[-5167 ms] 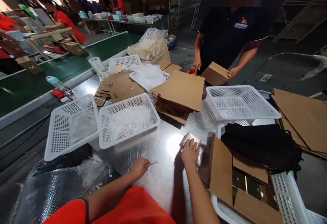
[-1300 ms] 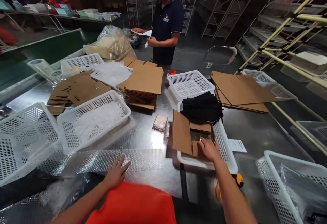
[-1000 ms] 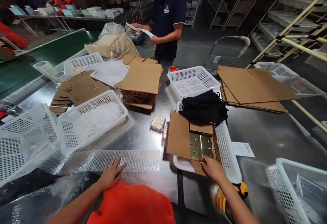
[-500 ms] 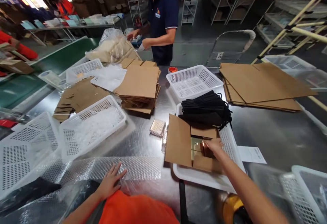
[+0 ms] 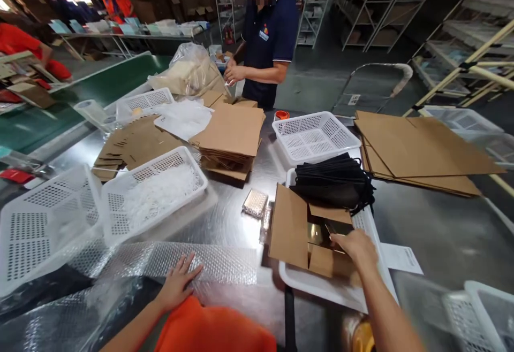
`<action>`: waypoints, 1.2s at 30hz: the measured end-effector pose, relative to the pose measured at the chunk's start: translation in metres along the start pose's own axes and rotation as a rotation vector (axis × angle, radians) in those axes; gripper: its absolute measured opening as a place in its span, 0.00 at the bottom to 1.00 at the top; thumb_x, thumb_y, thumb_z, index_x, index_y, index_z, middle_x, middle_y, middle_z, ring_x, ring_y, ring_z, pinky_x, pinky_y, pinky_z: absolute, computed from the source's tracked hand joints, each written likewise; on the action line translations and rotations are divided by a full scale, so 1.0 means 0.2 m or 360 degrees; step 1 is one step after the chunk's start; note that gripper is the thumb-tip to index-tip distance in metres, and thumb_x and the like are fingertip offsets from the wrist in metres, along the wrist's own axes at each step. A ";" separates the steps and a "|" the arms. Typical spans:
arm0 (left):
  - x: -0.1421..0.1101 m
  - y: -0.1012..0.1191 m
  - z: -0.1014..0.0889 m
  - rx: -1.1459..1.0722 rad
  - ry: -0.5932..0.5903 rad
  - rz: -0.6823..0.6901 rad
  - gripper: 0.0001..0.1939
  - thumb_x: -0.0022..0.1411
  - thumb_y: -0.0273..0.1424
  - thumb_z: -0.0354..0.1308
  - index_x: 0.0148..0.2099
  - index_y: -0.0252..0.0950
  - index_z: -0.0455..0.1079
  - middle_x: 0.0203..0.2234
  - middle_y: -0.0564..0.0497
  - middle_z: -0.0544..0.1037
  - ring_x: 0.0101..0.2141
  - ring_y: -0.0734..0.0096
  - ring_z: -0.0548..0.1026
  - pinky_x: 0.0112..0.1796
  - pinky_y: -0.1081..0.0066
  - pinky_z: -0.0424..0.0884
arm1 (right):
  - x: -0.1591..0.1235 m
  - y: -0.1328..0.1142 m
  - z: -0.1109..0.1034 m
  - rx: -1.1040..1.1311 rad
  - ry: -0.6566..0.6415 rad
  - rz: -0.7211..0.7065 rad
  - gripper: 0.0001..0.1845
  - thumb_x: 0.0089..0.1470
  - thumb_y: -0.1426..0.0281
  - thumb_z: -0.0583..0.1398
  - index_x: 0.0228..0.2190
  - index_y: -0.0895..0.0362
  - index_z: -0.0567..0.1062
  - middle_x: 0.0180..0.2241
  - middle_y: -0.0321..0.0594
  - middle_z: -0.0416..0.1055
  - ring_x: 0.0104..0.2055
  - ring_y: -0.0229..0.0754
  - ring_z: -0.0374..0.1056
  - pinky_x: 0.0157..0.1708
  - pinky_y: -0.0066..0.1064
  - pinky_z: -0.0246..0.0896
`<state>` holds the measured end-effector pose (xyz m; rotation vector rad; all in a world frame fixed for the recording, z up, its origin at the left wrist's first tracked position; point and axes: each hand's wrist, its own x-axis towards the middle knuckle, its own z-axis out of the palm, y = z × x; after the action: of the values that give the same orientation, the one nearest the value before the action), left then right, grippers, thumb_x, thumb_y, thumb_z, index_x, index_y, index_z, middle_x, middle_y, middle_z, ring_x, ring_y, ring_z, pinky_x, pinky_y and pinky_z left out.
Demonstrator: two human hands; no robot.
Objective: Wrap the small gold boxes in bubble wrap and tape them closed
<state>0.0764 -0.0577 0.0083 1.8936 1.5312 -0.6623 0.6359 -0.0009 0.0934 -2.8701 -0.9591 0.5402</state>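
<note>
My left hand (image 5: pixel 178 283) lies flat with fingers spread on a sheet of bubble wrap (image 5: pixel 228 262). At the right, my right hand (image 5: pixel 358 247) reaches into an open cardboard carton (image 5: pixel 288 227), its thumb and fingers pinched on the edge of a shiny dark-gold box (image 5: pixel 339 228). That box looks tilted, and part of it is hidden by the hand. Another gold box (image 5: pixel 317 234) sits beside it in the carton. The carton rests in a white basket (image 5: pixel 321 287), in front of a stack of black bags (image 5: pixel 327 183).
Left of the carton lies a bubble-wrapped packet (image 5: pixel 255 203). Flat cardboard is stacked at the centre (image 5: pixel 231 130) and right (image 5: pixel 417 146). White baskets stand at the left (image 5: pixel 195 167) and back (image 5: pixel 317 135). A co-worker (image 5: pixel 267 47) stands across the table.
My right hand has drawn back slightly toward the carton's near right side, and the dark-gold box under its fingers now appears tilted. My left hand stays on the bubble wrap. The view has shifted.
</note>
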 end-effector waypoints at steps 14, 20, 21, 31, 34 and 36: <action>-0.04 -0.04 -0.06 0.0060 0.0017 0.0182 0.41 0.58 0.23 0.54 0.72 0.50 0.53 0.74 0.43 0.41 0.71 0.39 0.42 0.62 0.37 0.53 | -1.49 -0.12 0.73 0.1751 -0.0531 -0.0153 0.43 0.30 0.52 0.70 0.49 0.53 0.68 0.39 0.40 0.74 0.41 0.50 0.71 0.41 0.40 0.70; -0.04 -0.02 -0.12 0.0240 0.0071 0.0233 0.39 0.60 0.25 0.56 0.71 0.50 0.55 0.73 0.41 0.49 0.69 0.40 0.52 0.62 0.40 0.54 | -1.59 -0.47 1.10 0.1179 -0.0058 -0.0334 0.36 0.32 0.51 0.67 0.41 0.56 0.67 0.37 0.44 0.71 0.41 0.54 0.68 0.43 0.44 0.66; -0.04 -0.01 -0.13 0.0258 0.0076 0.0248 0.38 0.60 0.26 0.56 0.71 0.49 0.56 0.72 0.41 0.50 0.69 0.40 0.53 0.62 0.41 0.53 | -1.59 -0.49 1.13 0.1036 0.0046 -0.0392 0.34 0.35 0.50 0.66 0.41 0.56 0.67 0.39 0.48 0.71 0.43 0.56 0.68 0.44 0.46 0.65; -0.02 -0.06 -0.17 0.0345 -0.0023 0.0401 0.41 0.59 0.25 0.58 0.72 0.50 0.52 0.73 0.40 0.47 0.68 0.40 0.54 0.60 0.44 0.58 | -1.67 -0.58 1.34 0.0407 0.0520 -0.0413 0.37 0.47 0.53 0.61 0.52 0.64 0.63 0.48 0.65 0.69 0.52 0.67 0.64 0.51 0.54 0.57; -0.01 -0.08 -0.18 0.0357 -0.0030 0.0439 0.43 0.58 0.26 0.60 0.73 0.51 0.51 0.73 0.40 0.47 0.68 0.39 0.53 0.60 0.43 0.59 | -1.69 -0.61 1.37 0.0380 0.0533 -0.0410 0.38 0.47 0.53 0.61 0.53 0.64 0.63 0.48 0.65 0.69 0.53 0.67 0.64 0.52 0.54 0.56; -0.01 -0.08 -0.18 0.0353 -0.0030 0.0455 0.43 0.58 0.26 0.60 0.73 0.50 0.51 0.73 0.40 0.47 0.68 0.39 0.52 0.60 0.43 0.59 | -1.69 -0.62 1.38 0.0336 0.0505 -0.0395 0.38 0.47 0.53 0.62 0.53 0.65 0.63 0.48 0.65 0.69 0.53 0.66 0.64 0.52 0.53 0.56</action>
<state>0.0597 -0.0299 0.0326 2.2103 1.1814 -0.7397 0.2172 -0.1141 -0.0393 -2.4998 -1.1030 0.1471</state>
